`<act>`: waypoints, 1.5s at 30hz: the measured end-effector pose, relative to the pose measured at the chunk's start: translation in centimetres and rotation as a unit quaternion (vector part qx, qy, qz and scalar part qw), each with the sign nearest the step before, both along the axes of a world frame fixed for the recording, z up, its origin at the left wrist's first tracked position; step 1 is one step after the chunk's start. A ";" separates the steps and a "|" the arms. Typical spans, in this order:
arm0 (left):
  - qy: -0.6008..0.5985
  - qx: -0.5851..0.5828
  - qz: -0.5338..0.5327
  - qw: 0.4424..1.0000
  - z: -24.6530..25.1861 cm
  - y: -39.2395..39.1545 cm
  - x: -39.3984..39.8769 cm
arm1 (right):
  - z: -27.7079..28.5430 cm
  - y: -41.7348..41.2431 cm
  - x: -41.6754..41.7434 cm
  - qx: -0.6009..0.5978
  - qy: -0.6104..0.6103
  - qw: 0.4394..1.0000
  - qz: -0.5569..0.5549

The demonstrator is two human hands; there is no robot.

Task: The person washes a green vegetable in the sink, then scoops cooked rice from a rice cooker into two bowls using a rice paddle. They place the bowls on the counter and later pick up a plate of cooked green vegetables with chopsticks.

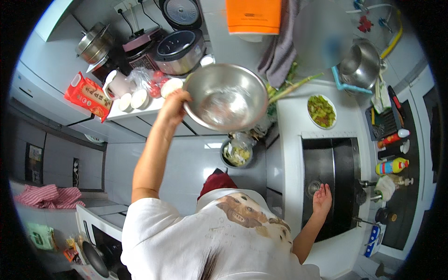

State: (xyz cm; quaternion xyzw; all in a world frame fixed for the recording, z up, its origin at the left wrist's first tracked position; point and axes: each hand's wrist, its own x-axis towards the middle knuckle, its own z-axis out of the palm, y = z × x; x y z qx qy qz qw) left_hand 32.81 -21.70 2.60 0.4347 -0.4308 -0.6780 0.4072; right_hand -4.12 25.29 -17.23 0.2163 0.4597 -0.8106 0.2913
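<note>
My left hand (176, 105) grips the rim of a large stainless steel bowl (227, 98), thumb over the edge. The bowl is held up, its inside facing the camera, with a shiny, see-through patch at its bottom that could be water or clear film; I cannot tell which. Over the dark double sink (334, 168), near its drain, my right hand (322, 201) is palm up with nothing in it. A white plate of chopped green vegetables (321, 112) stands on the counter beyond the sink.
An uncovered rice cooker (179, 52), white bowls (140, 99) and a red package (89, 97) line the left counter. On the floor stands a bin with vegetable scraps (237, 154). Bottles, including a yellow one (392, 166), stand on the sill beside the faucet (376, 198).
</note>
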 end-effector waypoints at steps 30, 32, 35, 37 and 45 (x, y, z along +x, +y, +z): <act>-0.545 -0.642 0.181 0.507 2.3 -45.5 5.0 | 4.5 -19.5 18.2 0.038 0.077 0.996 0.034; -0.538 -0.691 0.147 0.460 2.3 -45.6 5.5 | 3.8 -19.3 18.3 0.041 0.081 0.995 0.037; -0.551 -0.716 0.097 0.417 3.5 -44.6 5.0 | 3.0 -19.6 18.3 0.027 0.072 0.996 0.044; -0.548 -0.699 0.117 0.443 4.0 -43.5 4.3 | 3.0 -19.8 18.5 0.034 0.066 0.997 0.029; -0.013 -0.051 0.189 0.981 -1.3 -43.6 10.4 | 2.8 -19.3 16.1 0.055 0.088 0.992 0.077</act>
